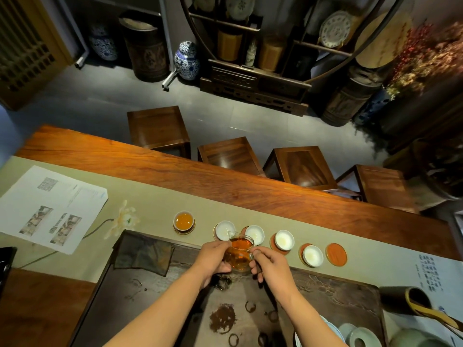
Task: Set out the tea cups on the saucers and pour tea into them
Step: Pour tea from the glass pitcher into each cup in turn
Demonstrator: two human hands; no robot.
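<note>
A glass pitcher [239, 254] of amber tea is held over the near edge of the runner. My left hand [213, 261] cups its left side and my right hand [269, 264] grips its handle. Its spout tips toward the second cup [224, 229]. A row of small white cups stands on red saucers: the leftmost cup [183, 220] is full of tea, then come the second cup, a third [255, 234], a fourth [284, 239] and a fifth [312, 255], all pale inside. One red saucer [336, 254] at the right end is bare.
A dark tea tray [155, 291] with a folded cloth [144, 251] and wet rings lies below my hands. Printed papers [50, 209] lie at the left, ceramic ware [360, 334] at the lower right. Wooden stools [233, 154] line the table's far side.
</note>
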